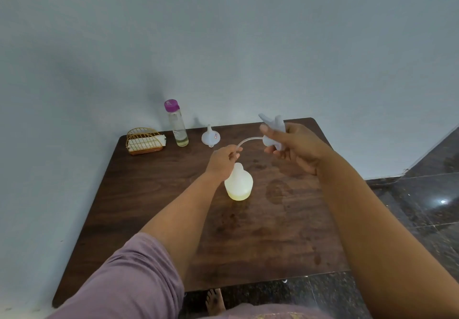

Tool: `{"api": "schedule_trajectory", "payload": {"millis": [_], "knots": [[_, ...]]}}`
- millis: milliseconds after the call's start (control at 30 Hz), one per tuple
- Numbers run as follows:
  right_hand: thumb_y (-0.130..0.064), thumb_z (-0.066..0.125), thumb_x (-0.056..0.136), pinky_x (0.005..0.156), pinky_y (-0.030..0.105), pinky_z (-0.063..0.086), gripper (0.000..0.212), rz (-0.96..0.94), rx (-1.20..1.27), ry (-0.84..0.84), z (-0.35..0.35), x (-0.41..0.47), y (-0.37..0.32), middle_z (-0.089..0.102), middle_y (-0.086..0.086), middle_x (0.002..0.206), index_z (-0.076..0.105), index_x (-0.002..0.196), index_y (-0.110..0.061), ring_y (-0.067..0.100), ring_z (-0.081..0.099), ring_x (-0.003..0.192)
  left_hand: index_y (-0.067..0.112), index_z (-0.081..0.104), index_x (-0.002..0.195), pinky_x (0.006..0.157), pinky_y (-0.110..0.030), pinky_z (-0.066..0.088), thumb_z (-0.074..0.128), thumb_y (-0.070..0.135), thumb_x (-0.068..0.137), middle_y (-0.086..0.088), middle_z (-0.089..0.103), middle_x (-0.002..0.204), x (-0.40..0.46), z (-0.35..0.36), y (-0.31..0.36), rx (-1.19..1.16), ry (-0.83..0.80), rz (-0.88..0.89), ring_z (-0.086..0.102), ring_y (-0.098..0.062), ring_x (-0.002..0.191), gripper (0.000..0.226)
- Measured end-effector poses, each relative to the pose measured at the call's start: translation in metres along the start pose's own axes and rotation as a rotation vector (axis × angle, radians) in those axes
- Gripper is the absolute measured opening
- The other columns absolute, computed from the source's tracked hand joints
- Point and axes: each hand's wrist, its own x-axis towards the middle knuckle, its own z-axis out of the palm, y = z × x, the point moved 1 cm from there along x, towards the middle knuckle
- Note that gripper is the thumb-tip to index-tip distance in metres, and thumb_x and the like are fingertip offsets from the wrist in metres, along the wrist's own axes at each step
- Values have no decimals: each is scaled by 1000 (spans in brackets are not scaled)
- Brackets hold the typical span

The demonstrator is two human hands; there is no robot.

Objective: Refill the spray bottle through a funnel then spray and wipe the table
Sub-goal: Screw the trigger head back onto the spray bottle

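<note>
right hand [293, 146] grips spray head [273, 132] lifted above table [149, 207]. left hand [223, 159] pinches dip tube [248, 141] end over open spray bottle [239, 182], mid-table, little yellowish liquid inside. funnel [210, 136] inverted at back, unused. judged step: head off or going back, cannot tell which. next: steady tube alignment with neck.
</note>
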Motion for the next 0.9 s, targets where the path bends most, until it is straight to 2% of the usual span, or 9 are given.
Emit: {"api": "schedule_trajectory", "payload": {"millis": [67,133,233,300,367,467,700,767,900], "knots": [[-39,82,71,68,26,52,49,-85,-287,109,-2,8,8,66,-2,104,63,110,-16,12,64,80,9,64,120,88,-22,48,49,10,99,-4,66,123,-1,4,-9,19,-26,-22,62,-15,109,26],[-27,75,77,74,27,52,36,-171,-534,187,-2,18,15,66,-5,103,64,110,-16,13,64,86,12,63,124,95,-30,48,51,17,99,-5,67,120,-2,8,-19,80,-58,-46,61,-20,110,28],[-22,62,86,65,22,43,15,-242,-793,122,6,38,31,61,-6,88,58,100,-17,11,58,78,16,59,129,99,-32,47,55,23,98,-5,65,123,-6,12,-29,87,-85,-76,59,-20,111,32],[-25,58,89,71,26,43,15,-289,-934,89,15,54,43,56,-9,87,53,102,-21,12,55,79,18,57,131,102,-34,48,60,26,95,-3,62,129,-7,12,-32,54,-89,-91,59,-19,112,37],[-28,59,90,77,33,50,25,-287,-979,121,25,65,52,61,-5,97,54,112,-18,16,59,87,19,57,131,100,-34,49,65,29,92,-1,61,131,-8,12,-33,58,-107,-75,59,-17,111,41],[-28,62,89,78,37,52,26,-282,-1033,165,37,78,53,62,4,99,55,110,-14,21,58,92,21,58,129,102,-36,47,66,28,91,1,62,129,-8,15,-37,63,-100,-80,59,-16,110,40],[-15,73,82,74,25,41,24,-180,-985,-19,53,107,61,62,9,97,63,100,-4,19,56,85,22,58,129,101,-41,49,68,28,90,-1,62,128,-7,28,-48,-167,-50,-238,58,-19,115,41],[-14,72,82,75,25,43,23,-160,-988,-31,55,112,69,61,9,98,63,101,-5,19,56,85,21,58,130,102,-39,47,70,28,89,0,62,128,-9,32,-50,-278,-35,-290,57,-18,117,43],[-9,68,83,69,29,47,12,-124,-977,-60,59,119,82,61,9,95,63,93,-5,23,57,82,18,60,127,91,-27,43,70,29,89,1,63,125,-14,36,-55,-389,-39,-305,56,-14,117,41]]}}
